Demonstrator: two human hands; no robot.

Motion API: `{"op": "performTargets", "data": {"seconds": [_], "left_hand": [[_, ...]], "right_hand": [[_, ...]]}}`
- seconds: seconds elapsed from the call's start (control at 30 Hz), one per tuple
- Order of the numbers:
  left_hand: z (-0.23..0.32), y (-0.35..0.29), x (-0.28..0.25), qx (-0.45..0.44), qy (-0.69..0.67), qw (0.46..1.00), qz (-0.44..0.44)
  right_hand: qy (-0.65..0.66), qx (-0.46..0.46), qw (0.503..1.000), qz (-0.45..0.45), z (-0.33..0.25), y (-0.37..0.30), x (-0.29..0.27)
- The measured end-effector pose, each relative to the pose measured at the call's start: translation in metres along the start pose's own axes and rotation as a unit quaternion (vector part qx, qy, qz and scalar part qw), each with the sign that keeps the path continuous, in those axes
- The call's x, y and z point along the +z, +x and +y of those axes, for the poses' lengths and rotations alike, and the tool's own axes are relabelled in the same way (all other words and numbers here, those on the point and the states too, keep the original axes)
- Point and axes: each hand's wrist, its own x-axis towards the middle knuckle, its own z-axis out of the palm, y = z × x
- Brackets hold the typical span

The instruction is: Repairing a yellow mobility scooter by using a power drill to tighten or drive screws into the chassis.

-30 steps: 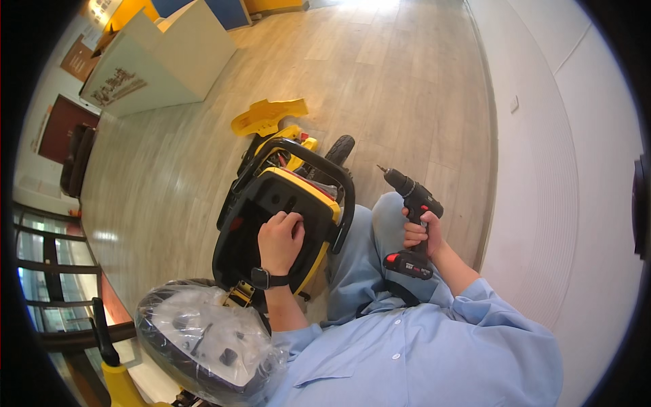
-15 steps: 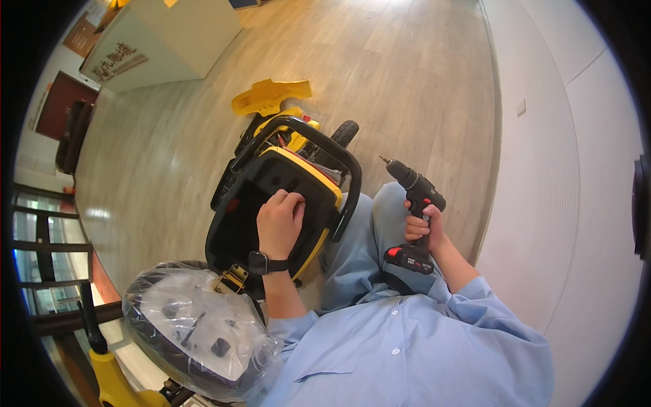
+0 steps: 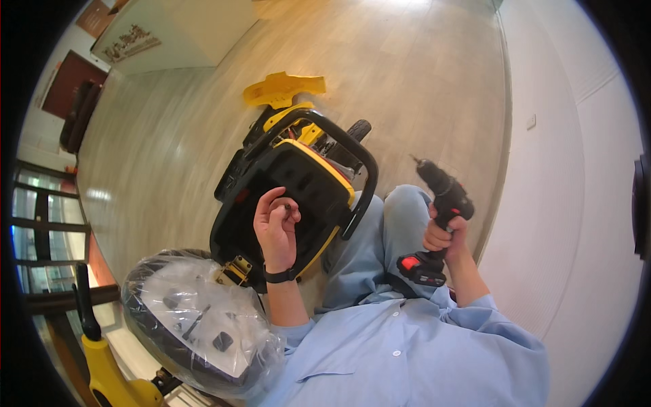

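My left hand [image 3: 275,227] is turned palm up above a black panel [image 3: 308,173] with yellow edging. Its thumb and fingers pinch a small dark piece [image 3: 287,208], perhaps a screw, too small to make out surely. In my right hand [image 3: 447,236] is a black cordless drill [image 3: 444,186] with a red-marked battery, its bit pointing up and to the left, clear of the panel. The panel belongs to a black and yellow wheeled machine [image 3: 363,152] with a curved black bar around it. A brass-coloured hinge bracket [image 3: 237,269] sits at the panel's near left corner.
A plastic-wrapped seat [image 3: 203,319] is at the lower left, beside my left forearm. Next to it stands a yellow part with a black lever [image 3: 108,366]. A yellow plate [image 3: 285,88] is at the machine's far end. The white wall [image 3: 549,169] runs along the right.
My left hand has lifted off the panel and turned palm up, showing the small dark piece. My right hand has moved slightly right with the drill. The view has shifted a little.
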Motion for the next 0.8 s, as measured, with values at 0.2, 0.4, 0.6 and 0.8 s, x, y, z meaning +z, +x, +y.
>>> {"op": "performTargets", "data": {"seconds": [0.2, 0.4, 0.6, 0.8], "left_hand": [[-0.001, 0.001, -0.01, -0.056, 0.002, 0.998, -0.003], [-0.019, 0.01, -0.012, -0.016, 0.089, 0.996, -0.011], [-0.033, 0.013, 0.009, 0.139, 0.337, 0.931, -0.008], [-0.033, 0.019, 0.018, 0.321, 0.53, 0.784, -0.041]], "right_hand": [[-0.111, 0.004, 0.991, 0.075, -0.02, 0.003, 0.101], [-0.307, 0.12, 0.892, 0.309, -0.003, 0.029, 0.167], [-0.377, 0.158, 0.864, 0.293, 0.002, 0.056, 0.177], [-0.53, 0.174, 0.784, 0.272, -0.007, 0.075, 0.173]]}}
